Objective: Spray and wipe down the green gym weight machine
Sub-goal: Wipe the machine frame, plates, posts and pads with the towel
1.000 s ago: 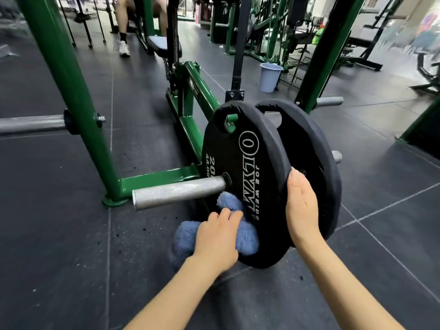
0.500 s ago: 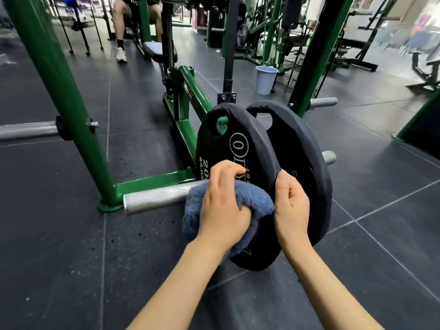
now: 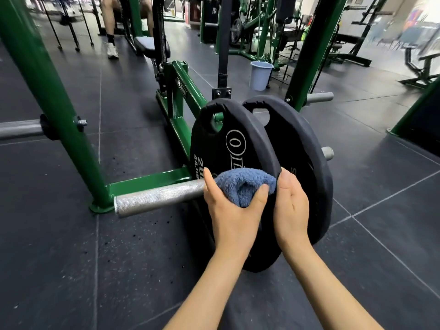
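Two black weight plates hang on the green machine's frame [image 3: 147, 179]: a near plate [image 3: 228, 141] with white lettering and a far plate [image 3: 300, 153]. My left hand [image 3: 233, 210] grips a blue fluffy cloth [image 3: 242, 182] and presses it on the near plate's face, close to the silver knurled sleeve [image 3: 157, 197]. My right hand [image 3: 291, 208] holds the near plate's rim, with its fingers hidden in the gap between the two plates. No spray bottle is in view.
A green upright post [image 3: 47, 96] with a steel bar [image 3: 19, 128] stands at the left. A grey bucket [image 3: 260, 75] sits on the dark floor behind. A person's legs [image 3: 109, 27] show at the far bench. More green machines fill the background.
My left hand has carried the cloth up from the plate's lower edge to its middle, near the sleeve. My right hand has slid slightly along the rim.
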### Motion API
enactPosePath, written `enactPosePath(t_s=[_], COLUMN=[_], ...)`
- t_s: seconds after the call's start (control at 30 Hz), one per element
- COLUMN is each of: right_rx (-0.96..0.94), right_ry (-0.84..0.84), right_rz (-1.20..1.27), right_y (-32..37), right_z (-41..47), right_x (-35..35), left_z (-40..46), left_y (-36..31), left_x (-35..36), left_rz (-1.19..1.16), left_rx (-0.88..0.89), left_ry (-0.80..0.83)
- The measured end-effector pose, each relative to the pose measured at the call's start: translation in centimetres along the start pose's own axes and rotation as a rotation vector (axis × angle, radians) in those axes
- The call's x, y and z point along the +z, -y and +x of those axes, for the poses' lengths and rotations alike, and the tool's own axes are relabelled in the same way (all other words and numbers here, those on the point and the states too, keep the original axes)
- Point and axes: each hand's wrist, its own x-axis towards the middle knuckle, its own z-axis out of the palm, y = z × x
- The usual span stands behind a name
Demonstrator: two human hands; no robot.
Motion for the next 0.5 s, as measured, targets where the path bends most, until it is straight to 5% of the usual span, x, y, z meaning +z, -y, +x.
enactPosePath(t_s=[0.23, 0.5], right_rx=[0.044, 0.075], right_ry=[-0.014, 0.003], right_rz=[-0.089, -0.198], right_y=[-0.1, 0.4], right_z=[-0.9, -2.6], right_x=[0.2, -0.4], left_z=[-0.3, -2.7], left_y=[3.0, 7.8], left_x=[0.1, -3.2], left_rz=[0.052, 0.356], left_rx=[0.191, 0.06], left_ry=[-0.122, 0.191])
